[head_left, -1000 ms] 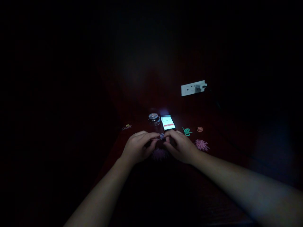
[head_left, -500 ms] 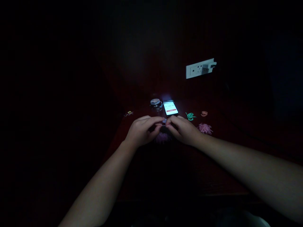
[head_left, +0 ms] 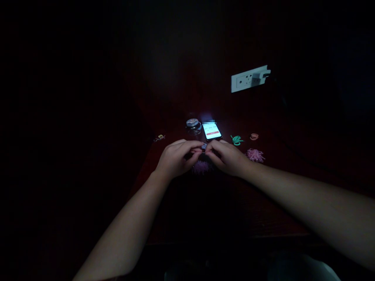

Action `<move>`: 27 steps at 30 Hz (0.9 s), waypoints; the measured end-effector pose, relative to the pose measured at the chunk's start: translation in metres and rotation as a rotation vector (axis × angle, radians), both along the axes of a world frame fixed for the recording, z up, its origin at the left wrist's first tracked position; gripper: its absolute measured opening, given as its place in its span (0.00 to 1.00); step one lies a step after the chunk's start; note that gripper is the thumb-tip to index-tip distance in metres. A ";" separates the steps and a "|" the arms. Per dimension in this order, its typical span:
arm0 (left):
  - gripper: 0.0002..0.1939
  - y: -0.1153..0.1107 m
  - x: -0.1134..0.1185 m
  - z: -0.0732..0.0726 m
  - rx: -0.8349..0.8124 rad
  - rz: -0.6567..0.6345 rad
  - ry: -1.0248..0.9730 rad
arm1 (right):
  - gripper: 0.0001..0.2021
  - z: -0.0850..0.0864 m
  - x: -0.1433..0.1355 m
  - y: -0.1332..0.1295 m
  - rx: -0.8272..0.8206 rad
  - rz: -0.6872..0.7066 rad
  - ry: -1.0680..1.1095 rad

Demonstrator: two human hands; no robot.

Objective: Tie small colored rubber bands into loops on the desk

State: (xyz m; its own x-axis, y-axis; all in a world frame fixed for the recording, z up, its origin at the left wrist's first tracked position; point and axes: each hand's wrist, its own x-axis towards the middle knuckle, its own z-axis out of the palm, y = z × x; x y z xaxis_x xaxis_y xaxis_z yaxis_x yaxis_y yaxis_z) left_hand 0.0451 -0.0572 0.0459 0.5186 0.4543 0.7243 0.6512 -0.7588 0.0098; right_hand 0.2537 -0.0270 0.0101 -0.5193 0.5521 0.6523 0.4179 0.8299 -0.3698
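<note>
Both hands are over the dark table with their fingertips close together. My left hand is closed in a pinch, thumb against fingers. My right hand pinches too, facing it. A thin pale elastic band spans the small gap between the fingertips; its ends are hidden in the fingers. Just beyond the fingertips lie a few lilac bands. Below the hands, in shadow, sits a heap of purple strands. To the right of my right hand is a pink heap of strands.
A lit phone lies behind the hands, beside a lidded glass jar. Green bands and orange bands are at the right, a small yellowish cluster at the left. A wall socket holds a plug. The surroundings are very dark.
The view has shifted slightly, so the table things appear a little higher. Both hands keep their pinch, with the thin band still between them.
</note>
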 end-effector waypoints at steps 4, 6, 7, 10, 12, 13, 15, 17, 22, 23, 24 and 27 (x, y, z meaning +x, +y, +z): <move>0.11 0.002 -0.001 -0.001 -0.011 0.006 -0.012 | 0.04 -0.002 0.000 0.001 0.004 -0.004 -0.010; 0.11 0.003 -0.003 -0.002 -0.018 0.001 -0.016 | 0.04 -0.002 0.001 0.002 0.005 -0.004 -0.012; 0.11 0.003 -0.004 -0.002 -0.020 0.003 -0.017 | 0.04 -0.002 0.001 0.002 0.003 -0.005 -0.010; 0.11 0.003 -0.006 -0.001 -0.032 0.015 -0.007 | 0.04 -0.001 0.002 0.001 -0.006 -0.019 -0.005; 0.11 0.003 -0.008 0.001 -0.059 0.010 0.018 | 0.05 -0.001 0.002 0.001 -0.003 -0.032 -0.005; 0.10 0.003 -0.009 0.002 -0.083 0.002 0.034 | 0.05 0.000 0.002 0.001 0.001 -0.035 -0.006; 0.10 0.004 -0.010 0.003 -0.148 -0.012 0.062 | 0.05 0.000 0.002 0.001 0.008 -0.037 -0.002; 0.11 0.005 -0.011 0.002 -0.233 -0.021 0.092 | 0.05 0.000 0.002 0.001 0.013 -0.038 0.008; 0.08 0.009 -0.014 -0.002 -0.402 -0.044 0.133 | 0.05 0.001 0.001 0.001 0.023 -0.046 0.026; 0.08 0.009 -0.015 -0.002 -0.421 -0.040 0.132 | 0.05 0.002 0.001 0.001 0.022 -0.045 0.025; 0.08 0.009 -0.016 -0.002 -0.435 -0.033 0.133 | 0.05 0.002 0.001 0.000 0.022 -0.043 0.025; 0.09 0.008 -0.017 -0.001 -0.458 -0.007 0.142 | 0.05 0.002 0.001 0.000 0.018 -0.041 0.026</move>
State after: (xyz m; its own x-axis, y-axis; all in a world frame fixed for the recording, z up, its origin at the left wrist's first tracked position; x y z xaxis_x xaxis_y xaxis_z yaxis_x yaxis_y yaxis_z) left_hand 0.0284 -0.0496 0.0448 0.6023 0.7063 0.3719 0.6650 -0.7017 0.2558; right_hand 0.2551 -0.0272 0.0117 -0.4792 0.5606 0.6753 0.4416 0.8190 -0.3664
